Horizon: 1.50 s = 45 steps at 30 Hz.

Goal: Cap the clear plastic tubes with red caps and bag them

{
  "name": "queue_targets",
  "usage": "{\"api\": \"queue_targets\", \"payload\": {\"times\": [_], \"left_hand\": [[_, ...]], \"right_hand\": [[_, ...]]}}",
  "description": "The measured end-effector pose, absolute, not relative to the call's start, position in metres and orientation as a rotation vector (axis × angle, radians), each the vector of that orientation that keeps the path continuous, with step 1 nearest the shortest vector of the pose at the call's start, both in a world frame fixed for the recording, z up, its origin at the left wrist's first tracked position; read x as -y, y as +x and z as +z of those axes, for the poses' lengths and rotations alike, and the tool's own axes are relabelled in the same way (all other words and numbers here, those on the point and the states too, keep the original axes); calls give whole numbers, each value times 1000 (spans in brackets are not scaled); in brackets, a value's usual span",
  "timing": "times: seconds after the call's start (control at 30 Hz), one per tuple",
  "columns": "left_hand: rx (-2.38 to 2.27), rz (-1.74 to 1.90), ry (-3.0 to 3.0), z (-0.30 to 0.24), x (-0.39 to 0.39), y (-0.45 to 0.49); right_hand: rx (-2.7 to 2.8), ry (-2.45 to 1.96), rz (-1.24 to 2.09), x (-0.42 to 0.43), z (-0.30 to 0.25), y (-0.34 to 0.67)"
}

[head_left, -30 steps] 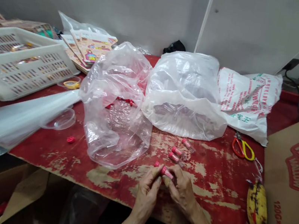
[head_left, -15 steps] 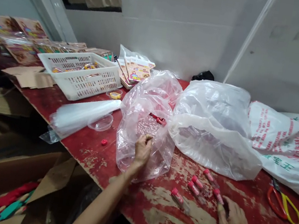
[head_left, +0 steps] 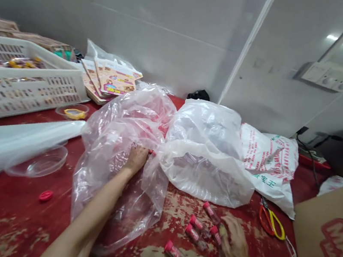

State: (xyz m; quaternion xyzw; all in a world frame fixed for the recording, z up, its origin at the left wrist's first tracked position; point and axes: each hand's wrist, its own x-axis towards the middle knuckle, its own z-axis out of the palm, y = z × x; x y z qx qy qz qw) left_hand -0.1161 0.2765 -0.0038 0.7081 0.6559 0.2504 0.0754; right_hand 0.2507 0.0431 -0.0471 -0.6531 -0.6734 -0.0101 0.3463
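The right hand (head_left: pixel 238 254) lies with its fingers (head_left: pixel 228 225) loosely open, tips against a pink-capped tube (head_left: pixel 216 235), three more pink-capped tubes (head_left: pixel 195 233) just beside them on the red table (head_left: pixel 13 225). Farther off, the left hand (head_left: pixel 136 160) pushes into a clear plastic bag (head_left: pixel 97 169), its fingers hidden, grip impossible to tell.

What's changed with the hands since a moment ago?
The left hand has moved away from the right and forward into the clear plastic bag. The right hand now lies low beside the pink-capped tubes. The scissors and cloudy plastic bag stayed put.
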Motion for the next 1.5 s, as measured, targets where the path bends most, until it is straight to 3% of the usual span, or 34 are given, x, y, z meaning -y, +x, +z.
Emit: {"api": "queue_targets", "payload": {"times": [0.33, 0.53, 0.77, 0.87, 1.0, 1.5], "left_hand": [[-1969, 733, 2179, -9, -259, -117], [-1951, 959, 2008, -10, -250, -109], [-1856, 1301, 1598, 6, -177, -105], [-1434, 1409, 1272, 17, -121, -85], [-1222, 1333, 1079, 21, -63, -46], [-1092, 1181, 871, 5, -8, 18]], "right_hand": [[1686, -1863, 297, -207, -8, 181], [1636, -1857, 376, -238, -12, 162], [1594, -1565, 651, -188, -9, 165], [1263, -1283, 901, -139, -3, 156], [781, -983, 1132, -77, 5, 143], [655, -920, 1072, -1, -10, 162]]}}
